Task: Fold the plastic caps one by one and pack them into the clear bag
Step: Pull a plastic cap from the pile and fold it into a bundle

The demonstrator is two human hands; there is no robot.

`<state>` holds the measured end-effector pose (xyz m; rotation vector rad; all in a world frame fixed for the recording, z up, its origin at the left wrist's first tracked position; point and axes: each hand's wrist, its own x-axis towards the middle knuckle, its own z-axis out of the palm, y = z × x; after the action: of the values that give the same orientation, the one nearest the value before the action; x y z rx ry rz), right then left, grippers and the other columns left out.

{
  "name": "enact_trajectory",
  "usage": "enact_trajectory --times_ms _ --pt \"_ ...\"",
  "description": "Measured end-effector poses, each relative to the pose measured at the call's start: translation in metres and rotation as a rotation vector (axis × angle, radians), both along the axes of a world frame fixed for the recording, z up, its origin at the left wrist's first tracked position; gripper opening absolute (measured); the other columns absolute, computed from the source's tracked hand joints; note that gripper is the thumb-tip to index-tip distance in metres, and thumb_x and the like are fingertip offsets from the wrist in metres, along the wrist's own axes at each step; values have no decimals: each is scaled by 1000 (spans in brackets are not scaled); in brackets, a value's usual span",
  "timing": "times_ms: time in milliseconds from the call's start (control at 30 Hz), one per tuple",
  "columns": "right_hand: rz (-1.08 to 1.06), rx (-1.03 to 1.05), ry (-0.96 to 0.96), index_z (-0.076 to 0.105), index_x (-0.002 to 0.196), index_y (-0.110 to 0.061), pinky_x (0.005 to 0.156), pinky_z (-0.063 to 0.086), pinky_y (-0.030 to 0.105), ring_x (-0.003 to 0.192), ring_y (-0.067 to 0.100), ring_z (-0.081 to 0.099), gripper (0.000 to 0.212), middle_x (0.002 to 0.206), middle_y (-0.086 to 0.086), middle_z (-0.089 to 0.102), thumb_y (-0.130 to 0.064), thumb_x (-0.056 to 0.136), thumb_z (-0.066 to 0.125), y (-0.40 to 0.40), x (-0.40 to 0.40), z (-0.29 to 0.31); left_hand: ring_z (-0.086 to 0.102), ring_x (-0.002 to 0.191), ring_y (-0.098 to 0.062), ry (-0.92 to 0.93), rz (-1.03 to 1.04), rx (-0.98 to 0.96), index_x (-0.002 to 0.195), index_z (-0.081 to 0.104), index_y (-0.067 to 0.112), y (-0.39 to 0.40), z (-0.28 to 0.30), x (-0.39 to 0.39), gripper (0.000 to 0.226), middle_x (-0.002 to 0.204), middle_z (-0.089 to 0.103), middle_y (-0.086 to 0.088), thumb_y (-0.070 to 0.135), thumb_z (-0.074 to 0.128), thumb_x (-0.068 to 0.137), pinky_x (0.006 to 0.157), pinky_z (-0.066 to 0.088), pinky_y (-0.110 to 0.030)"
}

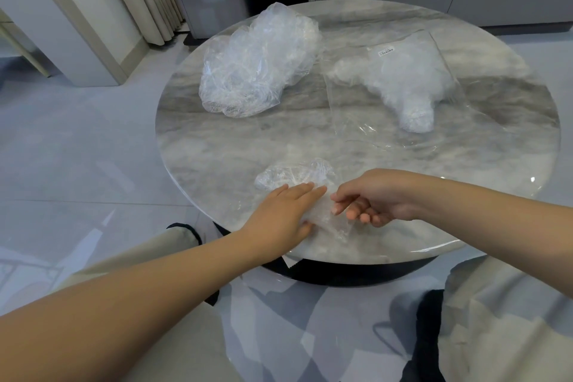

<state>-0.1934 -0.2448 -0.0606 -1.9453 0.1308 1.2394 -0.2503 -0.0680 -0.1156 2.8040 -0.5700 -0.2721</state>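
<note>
Flattening one cap (297,178) on the surface (403,164): left hand (285,211) pressing flat-fingered to pin it, right hand (369,198) fingers (339,206) curled, pinching the edge to fold. Clear bag (400,87) waiting nearby.

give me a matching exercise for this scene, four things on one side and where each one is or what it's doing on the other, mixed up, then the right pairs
Things
1. pile of loose caps
2. clear bag
3. left hand
4. right hand

Places or states
A. fingers curled, pinching the edge of the cap being folded
B. lying at the table's far right, white contents and a small label inside
C. heaped at the table's far left, untouched
D. fingers straight, pressing the cap flat at the near edge

Pairs: 1-C, 2-B, 3-D, 4-A
</note>
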Motion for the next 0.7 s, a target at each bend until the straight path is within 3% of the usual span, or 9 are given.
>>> enact_trajectory --times_ms 67,133,200,300,367,467,567,633,700 --pt "141 -168 -310 66 79 -14 47 36 19 46 9 52 21 54 -6 62 -27 90 54 0 -1 -2 12 145 -14 28 -35 61 151 15 25 3 0 1 61 158 15 -2 19 41 97 116 -1 -26" --pt "295 -320 -729 61 76 -23 59 38 25 65 11 56 12 62 -12 59 -27 87 56 -3 -1 -9 5 146 -16 54 -96 127 152 10 27 6 0 0 59 159 9 -4 20 35 98 117 -3 -29" --pt "323 -222 -881 59 84 -27 66 40 27 76 10 53 5 75 -13 56 -22 84 58 -6 0 -11 -2 147 -17 81 -154 162 152 6 29 9 0 -2 56 160 3 -6 25 27 100 117 -8 -31" --pt "575 -105 -926 60 113 -31 88 40 25 94 8 45 41 106 -15 52 -7 81 54 -11 2 -13 -8 147 -15 124 -240 127 151 10 34 13 -2 -6 59 160 -2 -6 34 16 92 117 -12 -31" --pt "765 -108 -880 52 129 -33 104 26 23 116 11 33 59 125 -20 44 -2 80 48 -11 2 -13 -10 146 -9 196 -274 20 150 16 37 19 -3 -8 59 160 -5 0 33 16 91 117 -12 -29" --pt "902 -169 -741 39 140 -38 110 13 25 132 10 19 70 146 -21 32 -2 80 48 -12 2 -21 -6 141 7 307 -227 -190 147 25 39 25 -3 -13 50 159 3 9 28 22 98 117 -8 -21" --pt "908 -204 -694 37 137 -44 108 18 28 127 13 23 72 141 -13 39 -17 74 60 -14 5 -32 11 128 25 496 13 -431 143 36 38 25 7 -17 40 150 22 23 37 32 103 105 9 -2" --pt "882 -217 -728 41 132 -45 106 24 32 120 14 28 67 134 -14 43 -31 71 66 -11 7 -35 36 124 15 581 189 -608 130 54 39 26 13 -17 41 137 45 26 53 35 96 97 24 -5" --pt "865 -224 -780 50 126 -32 102 25 31 117 13 30 54 126 -16 48 -36 76 69 -6 5 -34 53 110 5 542 347 -725 110 66 30 26 14 -14 30 115 61 22 41 40 99 90 35 -9"
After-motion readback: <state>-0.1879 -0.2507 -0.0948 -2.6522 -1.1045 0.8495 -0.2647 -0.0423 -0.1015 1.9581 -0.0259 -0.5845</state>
